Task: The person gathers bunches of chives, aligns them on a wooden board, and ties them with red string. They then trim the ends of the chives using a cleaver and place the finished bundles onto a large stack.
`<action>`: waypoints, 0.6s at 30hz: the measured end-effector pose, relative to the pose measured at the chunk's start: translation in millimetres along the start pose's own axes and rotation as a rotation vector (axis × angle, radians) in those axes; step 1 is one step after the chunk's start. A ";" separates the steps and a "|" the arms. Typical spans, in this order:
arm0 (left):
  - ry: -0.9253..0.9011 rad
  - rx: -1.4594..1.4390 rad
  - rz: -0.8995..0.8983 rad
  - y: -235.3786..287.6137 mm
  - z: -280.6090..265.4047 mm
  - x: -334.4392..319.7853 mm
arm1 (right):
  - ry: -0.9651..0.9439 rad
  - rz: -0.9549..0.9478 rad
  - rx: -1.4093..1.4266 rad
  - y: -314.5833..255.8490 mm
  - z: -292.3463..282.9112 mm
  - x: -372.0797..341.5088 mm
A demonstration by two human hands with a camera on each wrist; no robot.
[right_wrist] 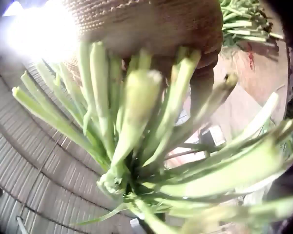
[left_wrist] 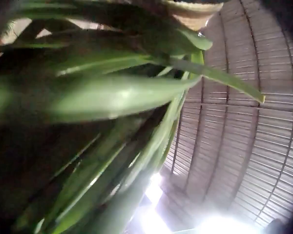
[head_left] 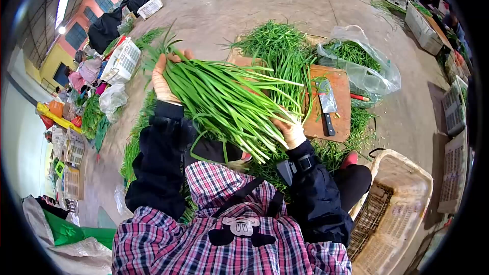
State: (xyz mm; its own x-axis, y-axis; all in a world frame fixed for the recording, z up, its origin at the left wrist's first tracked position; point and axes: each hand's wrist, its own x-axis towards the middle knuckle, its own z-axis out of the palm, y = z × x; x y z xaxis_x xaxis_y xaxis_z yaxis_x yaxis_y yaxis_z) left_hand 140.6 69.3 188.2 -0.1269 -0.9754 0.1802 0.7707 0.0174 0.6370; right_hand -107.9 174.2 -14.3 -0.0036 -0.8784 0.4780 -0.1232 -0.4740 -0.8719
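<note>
A large bunch of garlic chives is held up in front of the lap, long green leaves at the left and pale cut stems at the right. My left hand, in a tan glove, grips the leafy end; the leaves cover part of its fingers. At the stem end, my right hand holds the bunch from the side. The right wrist view shows the cut stems fanned out beside the knit glove. Broad leaves fill most of the left wrist view.
Beyond the bunch, a knife lies on a wooden board. Loose greens are heaped behind it, beside a clear plastic bag of greens. A plastic crate stands at the right. People sit among crates at the left.
</note>
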 end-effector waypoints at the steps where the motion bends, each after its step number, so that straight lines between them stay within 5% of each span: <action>1: 0.016 -0.039 -0.026 2.3 -1.3 2.8 | 0.065 0.227 0.363 -3.5 7.3 0.8; 2: 0.021 -0.049 -0.020 2.8 -3.1 5.0 | 0.131 0.458 0.722 -7.2 11.3 0.6; 5: 0.011 -0.066 -0.071 1.7 -3.7 8.1 | -0.013 0.117 0.445 -21.6 -10.7 -17.5; 6: 0.034 -0.056 -0.083 0.5 -5.9 9.9 | -0.024 0.440 1.012 -21.9 -15.4 -27.9; 10: 0.144 -0.084 -0.026 -4.7 -12.2 19.1 | -0.273 0.441 0.485 -22.9 -70.3 -68.6; 12: 0.151 -0.069 0.025 -4.2 -10.7 18.5 | -0.441 0.861 -0.291 -31.3 -93.4 -82.6; 14: 0.106 -0.090 0.011 -2.0 -21.3 22.1 | -0.560 0.579 -0.969 -57.1 -91.4 -86.7; 18: 0.116 -0.039 0.046 -6.2 -16.9 20.0 | -0.060 0.052 -0.864 -118.9 -46.3 -37.7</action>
State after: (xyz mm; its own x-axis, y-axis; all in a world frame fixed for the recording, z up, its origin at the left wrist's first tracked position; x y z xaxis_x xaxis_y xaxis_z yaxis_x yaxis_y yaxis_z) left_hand 143.8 45.9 175.2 -0.0201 -0.9927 0.1192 0.7980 0.0559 0.6000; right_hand -139.1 266.6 76.2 0.0197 -0.9109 0.4122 -0.8352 -0.2416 -0.4939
